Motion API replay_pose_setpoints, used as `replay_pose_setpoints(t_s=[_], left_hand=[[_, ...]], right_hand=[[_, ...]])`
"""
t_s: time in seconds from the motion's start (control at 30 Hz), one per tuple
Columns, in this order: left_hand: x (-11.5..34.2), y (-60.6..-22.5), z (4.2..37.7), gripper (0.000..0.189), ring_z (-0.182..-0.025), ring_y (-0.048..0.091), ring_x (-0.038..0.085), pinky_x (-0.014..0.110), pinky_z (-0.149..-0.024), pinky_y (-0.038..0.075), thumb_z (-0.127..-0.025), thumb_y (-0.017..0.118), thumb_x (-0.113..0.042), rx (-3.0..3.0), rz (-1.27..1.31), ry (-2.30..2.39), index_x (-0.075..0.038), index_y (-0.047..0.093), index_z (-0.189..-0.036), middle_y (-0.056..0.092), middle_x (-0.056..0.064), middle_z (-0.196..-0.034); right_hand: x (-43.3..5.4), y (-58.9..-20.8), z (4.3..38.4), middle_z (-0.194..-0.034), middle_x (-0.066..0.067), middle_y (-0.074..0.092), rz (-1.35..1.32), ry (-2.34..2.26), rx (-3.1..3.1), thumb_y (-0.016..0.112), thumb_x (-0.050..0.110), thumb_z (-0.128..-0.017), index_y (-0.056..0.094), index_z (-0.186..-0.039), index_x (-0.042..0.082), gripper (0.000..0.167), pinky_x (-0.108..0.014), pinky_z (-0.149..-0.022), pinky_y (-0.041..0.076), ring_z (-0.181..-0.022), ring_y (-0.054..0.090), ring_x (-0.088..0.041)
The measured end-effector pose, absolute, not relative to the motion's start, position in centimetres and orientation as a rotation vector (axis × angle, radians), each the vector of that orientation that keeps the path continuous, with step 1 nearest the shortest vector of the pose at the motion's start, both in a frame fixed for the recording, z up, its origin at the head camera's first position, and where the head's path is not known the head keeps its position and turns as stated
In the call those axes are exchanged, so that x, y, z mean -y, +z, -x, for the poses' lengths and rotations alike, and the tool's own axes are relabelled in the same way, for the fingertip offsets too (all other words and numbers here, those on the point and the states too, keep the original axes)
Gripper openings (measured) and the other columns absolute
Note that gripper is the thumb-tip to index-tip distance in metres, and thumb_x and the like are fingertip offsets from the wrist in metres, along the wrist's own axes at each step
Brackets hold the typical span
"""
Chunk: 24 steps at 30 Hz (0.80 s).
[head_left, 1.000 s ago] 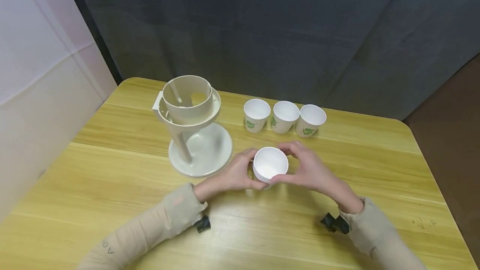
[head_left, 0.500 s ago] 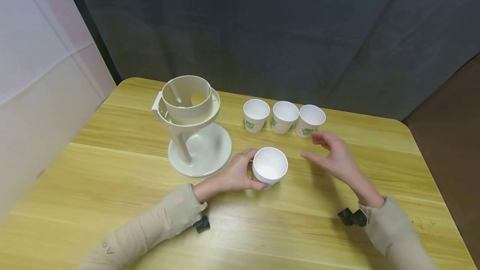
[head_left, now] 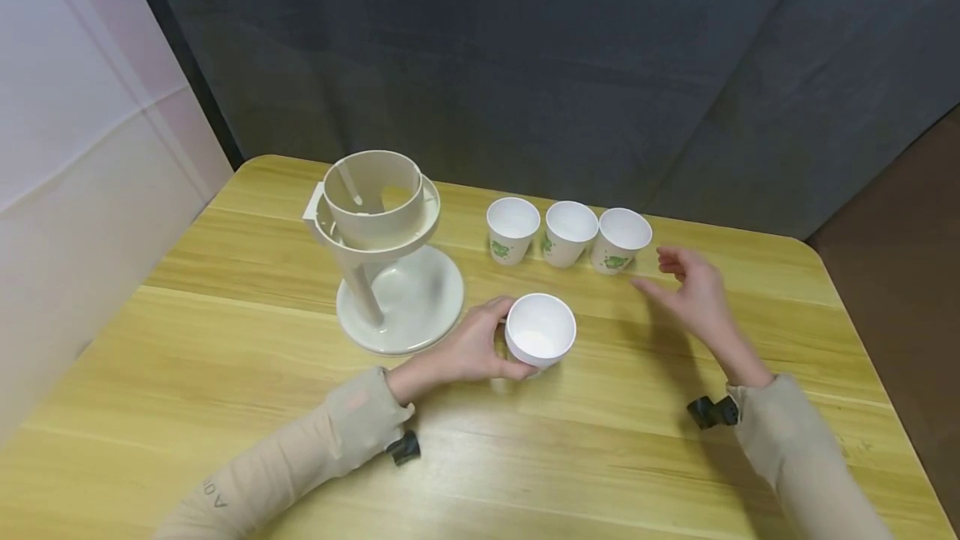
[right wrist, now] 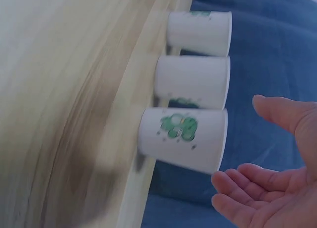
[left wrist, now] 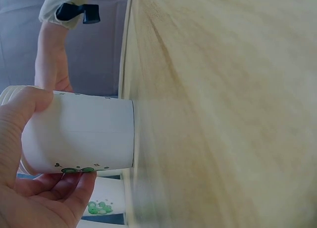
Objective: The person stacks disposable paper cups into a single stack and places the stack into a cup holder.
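Note:
In the head view my left hand (head_left: 476,347) grips a stack of white paper cups (head_left: 540,336) from its left side. Several stacked rims show at the top of this stack in the left wrist view, and a green print marks the outer cup (left wrist: 84,131). Three more paper cups stand upright in a row behind: a left one (head_left: 513,232), a middle one (head_left: 570,236) and a right one (head_left: 621,242). To the right of that row is my right hand (head_left: 693,294), holding nothing. Its thumb and fingers are spread apart near the end cup (right wrist: 183,139) in the right wrist view.
A cream plastic stand (head_left: 375,227) with a ring-shaped holder and a round base (head_left: 431,298) is left of the stack. Everything stands on a wooden table (head_left: 525,473). A dark curtain (head_left: 480,65) hangs behind the far table edge.
My right hand has let go of the cup stack and moved right and back, to beside the row of cups. My left hand keeps its grip in the same place.

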<state>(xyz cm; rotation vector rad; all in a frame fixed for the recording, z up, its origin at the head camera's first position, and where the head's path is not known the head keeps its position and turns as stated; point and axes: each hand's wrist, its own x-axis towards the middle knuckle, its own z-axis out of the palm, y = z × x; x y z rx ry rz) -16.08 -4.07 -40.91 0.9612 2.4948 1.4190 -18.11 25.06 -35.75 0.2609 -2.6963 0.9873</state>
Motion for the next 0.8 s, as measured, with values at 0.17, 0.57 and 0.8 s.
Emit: replay_pose_setpoints(t_s=[0.17,0.57,0.8], left_hand=[[4.1,-40.9,16.1,0.072,-0.102,0.057,0.021,0.027,-0.089,0.048,-0.062,0.086,-0.019,-2.494,-0.958,1.418,0.002,0.052,-0.122,0.060,0.010,-0.113],[4.1,-40.9,16.0,0.071,-0.101,0.057,0.020,0.027,-0.088,0.049,-0.061,0.086,-0.018,-2.488,-0.955,1.424,0.002,0.053,-0.122,0.060,0.010,-0.112],[4.1,-40.9,16.1,0.072,-0.100,0.058,0.020,0.026,-0.088,0.049,-0.061,0.086,-0.018,-2.492,-0.963,1.422,0.002,0.053,-0.122,0.060,0.010,-0.111]], right_hand=[[-25.7,-35.8,19.2,-0.106,-0.033,0.057,-0.223,0.933,2.727,0.076,0.014,-0.077,0.050,-0.119,-0.017,0.059,-0.054,-0.087,0.046,-0.098,0.055,-0.044],[-25.2,-35.7,22.0,-0.113,-0.030,0.053,-0.148,0.937,2.813,0.075,0.027,-0.078,0.047,-0.124,-0.013,0.068,-0.052,-0.090,0.044,-0.105,0.053,-0.043],[-24.9,-35.9,23.4,-0.107,-0.026,0.055,-0.140,0.920,2.820,0.076,0.029,-0.077,0.052,-0.115,-0.011,0.060,-0.049,-0.087,0.045,-0.101,0.052,-0.040]])
